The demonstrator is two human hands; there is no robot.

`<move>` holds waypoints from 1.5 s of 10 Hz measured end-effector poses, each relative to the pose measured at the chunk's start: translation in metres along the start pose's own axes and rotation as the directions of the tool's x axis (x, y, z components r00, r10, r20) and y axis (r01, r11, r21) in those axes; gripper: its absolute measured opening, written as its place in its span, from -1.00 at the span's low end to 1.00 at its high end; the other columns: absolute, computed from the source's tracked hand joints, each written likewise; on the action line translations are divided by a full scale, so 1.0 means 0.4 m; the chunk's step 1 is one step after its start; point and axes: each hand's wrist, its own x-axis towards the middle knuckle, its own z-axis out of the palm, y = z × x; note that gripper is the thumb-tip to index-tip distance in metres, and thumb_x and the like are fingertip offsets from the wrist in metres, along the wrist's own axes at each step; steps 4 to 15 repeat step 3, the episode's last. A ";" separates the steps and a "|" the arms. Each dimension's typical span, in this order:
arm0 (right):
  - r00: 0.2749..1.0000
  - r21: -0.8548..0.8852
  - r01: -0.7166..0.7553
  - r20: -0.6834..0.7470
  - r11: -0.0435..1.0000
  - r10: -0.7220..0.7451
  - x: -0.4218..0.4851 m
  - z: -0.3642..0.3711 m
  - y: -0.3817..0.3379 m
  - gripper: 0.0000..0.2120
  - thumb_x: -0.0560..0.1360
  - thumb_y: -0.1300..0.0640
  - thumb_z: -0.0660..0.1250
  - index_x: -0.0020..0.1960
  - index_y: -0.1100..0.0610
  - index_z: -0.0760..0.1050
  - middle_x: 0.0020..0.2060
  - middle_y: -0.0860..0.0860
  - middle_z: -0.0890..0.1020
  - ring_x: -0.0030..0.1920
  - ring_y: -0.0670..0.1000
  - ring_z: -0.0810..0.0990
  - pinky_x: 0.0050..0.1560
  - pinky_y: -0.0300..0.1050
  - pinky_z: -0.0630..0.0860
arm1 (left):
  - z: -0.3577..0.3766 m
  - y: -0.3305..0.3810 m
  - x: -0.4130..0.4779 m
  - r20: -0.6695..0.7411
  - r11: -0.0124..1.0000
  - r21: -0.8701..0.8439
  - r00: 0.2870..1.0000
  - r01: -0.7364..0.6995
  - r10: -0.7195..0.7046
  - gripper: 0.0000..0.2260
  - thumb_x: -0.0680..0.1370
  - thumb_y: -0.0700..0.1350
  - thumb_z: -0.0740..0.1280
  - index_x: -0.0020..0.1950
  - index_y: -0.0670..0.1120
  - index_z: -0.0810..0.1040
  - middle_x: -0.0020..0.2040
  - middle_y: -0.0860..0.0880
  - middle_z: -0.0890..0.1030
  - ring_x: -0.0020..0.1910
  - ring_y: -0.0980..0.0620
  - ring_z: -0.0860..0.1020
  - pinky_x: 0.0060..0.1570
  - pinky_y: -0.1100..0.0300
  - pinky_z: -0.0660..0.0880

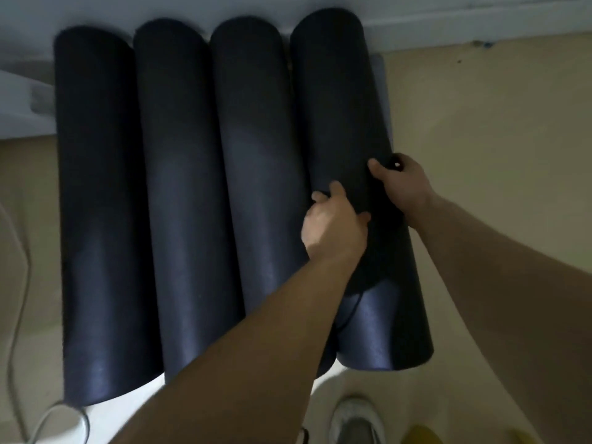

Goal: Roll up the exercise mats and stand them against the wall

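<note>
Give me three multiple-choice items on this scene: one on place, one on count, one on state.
1. Which rolled mat do the left grip and right grip hold? A far-left; B second from left; C far-right mat.
2. How many rolled mats stand at the wall? A two; B four; C six.
3. The right grip is: A open and idle; B curled round the mat; C flat on the floor.
Key: C, both meet on that roll; B, four dark rolls stand side by side; B, thumb in front, fingers wrapped round its edge.
</note>
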 end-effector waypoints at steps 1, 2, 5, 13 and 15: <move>0.998 -0.151 0.039 0.054 0.988 -0.031 -0.010 0.014 -0.006 -0.41 0.63 -0.12 0.33 0.54 0.17 0.35 0.44 0.12 0.52 0.40 0.17 0.52 0.45 0.04 0.42 | -0.027 -0.017 0.024 0.027 1.000 -0.012 1.000 0.001 -0.001 -0.60 0.62 0.06 0.34 0.41 -0.04 0.40 0.26 -0.12 0.60 0.21 -0.18 0.57 0.02 0.05 0.45; 0.998 -0.368 0.044 0.056 0.929 -0.026 -0.067 0.001 -0.031 -0.38 0.64 -0.13 0.28 0.56 0.18 0.29 0.46 0.21 0.48 0.42 0.25 0.48 0.44 0.07 0.40 | -0.100 -0.041 -0.013 0.119 0.996 -0.095 0.993 0.000 0.012 -0.55 0.61 0.03 0.36 0.48 -0.03 0.44 0.33 -0.10 0.59 0.29 -0.14 0.55 0.21 0.05 0.52; 0.997 -0.495 0.066 0.062 0.867 -0.040 -0.169 -0.037 -0.081 -0.35 0.60 -0.14 0.30 0.56 0.17 0.29 0.41 0.28 0.47 0.38 0.33 0.49 0.41 0.16 0.42 | -0.205 -0.068 -0.070 0.120 0.993 -0.114 0.992 0.040 -0.026 -0.54 0.60 0.06 0.35 0.50 0.02 0.45 0.32 -0.06 0.61 0.25 -0.11 0.58 0.21 0.02 0.56; 0.997 -0.495 0.066 0.062 0.867 -0.040 -0.169 -0.037 -0.081 -0.35 0.60 -0.14 0.30 0.56 0.17 0.29 0.41 0.28 0.47 0.38 0.33 0.49 0.41 0.16 0.42 | -0.205 -0.068 -0.070 0.120 0.993 -0.114 0.992 0.040 -0.026 -0.54 0.60 0.06 0.35 0.50 0.02 0.45 0.32 -0.06 0.61 0.25 -0.11 0.58 0.21 0.02 0.56; 0.997 -0.495 0.066 0.062 0.867 -0.040 -0.169 -0.037 -0.081 -0.35 0.60 -0.14 0.30 0.56 0.17 0.29 0.41 0.28 0.47 0.38 0.33 0.49 0.41 0.16 0.42 | -0.205 -0.068 -0.070 0.120 0.993 -0.114 0.992 0.040 -0.026 -0.54 0.60 0.06 0.35 0.50 0.02 0.45 0.32 -0.06 0.61 0.25 -0.11 0.58 0.21 0.02 0.56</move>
